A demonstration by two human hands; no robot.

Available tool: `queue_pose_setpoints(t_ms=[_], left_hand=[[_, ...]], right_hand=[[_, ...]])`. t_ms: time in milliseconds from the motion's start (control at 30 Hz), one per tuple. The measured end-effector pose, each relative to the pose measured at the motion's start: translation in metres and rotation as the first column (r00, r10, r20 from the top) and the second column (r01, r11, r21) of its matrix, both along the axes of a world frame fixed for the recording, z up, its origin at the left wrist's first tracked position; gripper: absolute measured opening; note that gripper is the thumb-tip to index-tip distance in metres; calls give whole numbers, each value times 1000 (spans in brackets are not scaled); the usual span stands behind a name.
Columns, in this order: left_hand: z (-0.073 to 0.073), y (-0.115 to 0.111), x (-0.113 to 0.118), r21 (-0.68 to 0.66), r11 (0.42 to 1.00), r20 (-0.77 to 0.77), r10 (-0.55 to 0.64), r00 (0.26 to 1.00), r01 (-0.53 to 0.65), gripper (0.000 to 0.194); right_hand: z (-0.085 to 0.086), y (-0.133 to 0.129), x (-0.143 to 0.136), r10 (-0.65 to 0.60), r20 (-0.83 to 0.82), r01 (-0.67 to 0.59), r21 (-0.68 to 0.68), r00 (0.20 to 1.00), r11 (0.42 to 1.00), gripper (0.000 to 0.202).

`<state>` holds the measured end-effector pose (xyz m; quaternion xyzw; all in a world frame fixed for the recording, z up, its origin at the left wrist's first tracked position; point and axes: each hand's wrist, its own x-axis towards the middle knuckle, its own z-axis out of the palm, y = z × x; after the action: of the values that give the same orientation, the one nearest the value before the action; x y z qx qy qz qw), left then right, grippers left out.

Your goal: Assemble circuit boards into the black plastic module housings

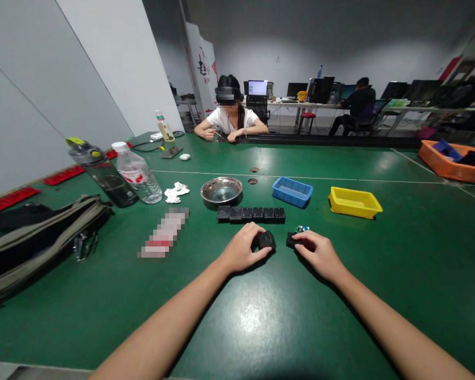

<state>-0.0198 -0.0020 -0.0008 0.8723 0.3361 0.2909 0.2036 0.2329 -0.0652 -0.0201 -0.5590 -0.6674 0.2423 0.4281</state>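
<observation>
My left hand [243, 248] is closed around a black box-shaped piece [266, 240], thumb below and fingers above, low over the green table. To its right, my right hand [319, 252] pinches a smaller black block [291, 240] between thumb and fingers. Just behind the right fingertips lies a small green and blue part [302, 229], partly hidden and too small to name. A row of several black square boxes [258, 214] stands just beyond my left hand. The two held pieces are apart from each other.
Behind the row are a steel bowl [221, 192], a blue tray [292, 192] and a yellow tray [354, 203]. Bottles [138, 171], crumpled tissue [176, 193] and a bag [47, 248] lie left. An orange bin [455, 163] sits far right. A person [237, 119] sits opposite.
</observation>
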Motion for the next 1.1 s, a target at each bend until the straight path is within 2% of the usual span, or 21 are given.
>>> queue_pose_setpoints(t_ms=[233,333,400,667,833,1100], left_hand=[[5,-2,2,-150,988,114,50,992,-33,26],[6,-1,3,-158,986,148,71,986,-48,27],[7,0,3,-159,986,166,73,983,-46,26],[5,2,2,-60,997,160,56,986,-47,26],[0,5,1,-4,1000,116,20,993,-19,25],[-2,3,1,-15,1000,65,2,998,-1,30]], right_hand=[[-2,-1,-5,-37,-163,25,-72,986,997,30],[-2,-2,-10,-56,-297,25,-106,953,994,38],[-2,-3,-12,-63,-327,19,-136,943,991,37],[-4,-4,-8,-75,-269,34,-153,960,988,26],[0,-5,-9,-65,-291,17,-165,955,986,24],[0,-6,-8,-53,-179,26,-146,982,989,21]])
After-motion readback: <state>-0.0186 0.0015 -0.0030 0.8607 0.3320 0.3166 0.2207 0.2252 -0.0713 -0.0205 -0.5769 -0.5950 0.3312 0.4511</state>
